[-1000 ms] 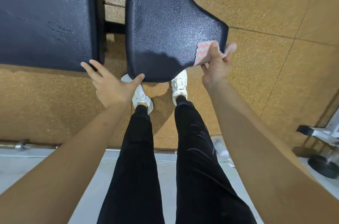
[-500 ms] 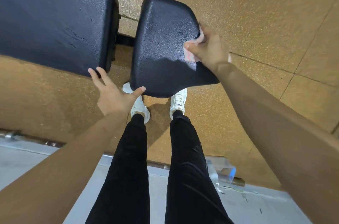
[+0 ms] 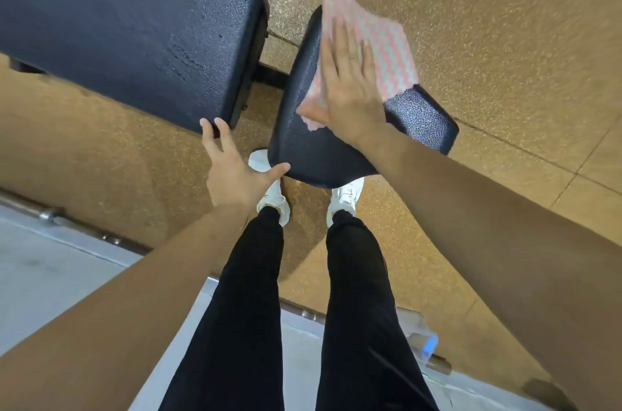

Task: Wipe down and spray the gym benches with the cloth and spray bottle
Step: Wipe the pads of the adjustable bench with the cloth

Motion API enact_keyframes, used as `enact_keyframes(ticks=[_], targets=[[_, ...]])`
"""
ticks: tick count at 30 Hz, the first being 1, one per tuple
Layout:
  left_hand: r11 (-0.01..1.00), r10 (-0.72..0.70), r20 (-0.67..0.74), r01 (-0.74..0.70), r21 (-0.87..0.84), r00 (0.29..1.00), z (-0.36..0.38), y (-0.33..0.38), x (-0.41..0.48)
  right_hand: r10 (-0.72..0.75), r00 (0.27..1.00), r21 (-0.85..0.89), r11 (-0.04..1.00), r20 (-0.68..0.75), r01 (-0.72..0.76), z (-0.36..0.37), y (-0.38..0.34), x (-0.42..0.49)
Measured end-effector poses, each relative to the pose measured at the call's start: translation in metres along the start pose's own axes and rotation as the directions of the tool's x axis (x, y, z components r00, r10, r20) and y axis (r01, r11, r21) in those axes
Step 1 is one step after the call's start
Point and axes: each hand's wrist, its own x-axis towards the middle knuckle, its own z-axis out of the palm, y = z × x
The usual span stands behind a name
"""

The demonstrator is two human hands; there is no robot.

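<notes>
Head view, right hand: the right hand [image 3: 350, 97] lies flat with its fingers straight. Its palm presses the cloth [image 3: 380, 40] down and nothing curls round it. A flat palm probably gives the widest wiping face.
Cloth: pink-and-white zigzag, spread over the far half of the seat pad [image 3: 420, 117]. Its far corner hangs past the pad's far edge. It is blurred, so I judge a stroke is under way.
Seat pad: the smaller black pad of the bench, to the right of the back pad [image 3: 134, 30]. Its near right corner is bare and glistens, so it is likely damp.
Left hand: the left hand [image 3: 232, 171] is relaxed and flat, holding nothing. Its fingertips rest on the back pad's near right corner. The thumb touches the seat pad's near left edge, bridging the gap between the pads. It looks like a brace for the forward lean.
Hands together or apart: well apart, one on each pad.
Back pad: long and black, with scuffs and small shiny specks. I cannot tell whether it is wet.
Spray bottle: the spray bottle [image 3: 422, 343] sits on the floor [image 3: 505, 40] behind the right leg. It shows only as a blurred clear shape with a blue part. It was probably set there to free both hands.
Shoes: white shoes [image 3: 345, 198] are tucked under the seat pad's near edge, so the person stands close.
Step in hand: wiping the seat pad. The near part looks left to cover.
</notes>
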Motion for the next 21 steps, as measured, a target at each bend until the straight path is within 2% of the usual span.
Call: enact_keyframes(ticks=[4,8,9,11,12,13,15,16,17,19,20,21], targets=[[0.990,0.072,-0.005,-0.072,-0.120,0.997,-0.008,-0.023,0.004,-0.142,0.981,-0.127,0.979,0.133,0.159,0.017,-0.030,-0.035],[0.953,0.141,-0.022,-0.142,-0.269,0.990,-0.026,-0.043,0.014,-0.329,0.929,-0.072,0.936,0.170,0.345,0.028,-0.059,-0.043],[0.945,0.161,-0.024,-0.161,-0.284,0.987,-0.030,-0.048,0.017,-0.391,0.908,-0.040,0.915,0.152,0.401,0.031,-0.064,-0.038],[0.938,0.194,-0.011,-0.189,-0.290,0.981,-0.040,-0.055,0.024,-0.444,0.896,0.092,0.892,-0.009,0.443,0.036,-0.074,-0.025],[0.937,0.211,-0.008,-0.204,-0.285,0.978,-0.045,-0.057,0.028,-0.402,0.910,0.213,0.885,-0.100,0.414,0.037,-0.078,-0.017],[0.933,0.231,-0.009,-0.224,-0.281,0.973,-0.050,-0.059,0.033,-0.316,0.945,0.331,0.886,-0.080,0.324,0.033,-0.084,-0.009],[0.926,0.252,-0.023,-0.247,-0.287,0.968,-0.062,-0.061,0.045,-0.128,0.991,0.479,0.873,0.047,0.090,0.018,-0.101,-0.001],[0.921,0.256,-0.032,-0.253,-0.297,0.966,-0.068,-0.063,0.051,0.002,0.999,0.587,0.809,0.038,-0.024,0.013,-0.111,0.003],[0.915,0.262,-0.041,-0.261,-0.308,0.964,-0.075,-0.065,0.057,0.167,0.985,0.717,0.682,0.041,-0.145,0.007,-0.121,0.007],[0.905,0.278,-0.052,-0.279,-0.321,0.959,-0.090,-0.069,0.072,0.473,0.865,0.892,0.300,0.169,-0.338,-0.010,-0.136,0.015],[0.899,0.283,-0.056,-0.285,-0.334,0.958,-0.097,-0.072,0.079,0.535,0.821,0.927,0.167,0.201,-0.335,-0.016,-0.143,0.020],[0.891,0.285,-0.062,-0.288,-0.350,0.957,-0.103,-0.076,0.087,0.547,0.817,0.950,0.117,0.182,-0.290,-0.021,-0.149,0.024]])
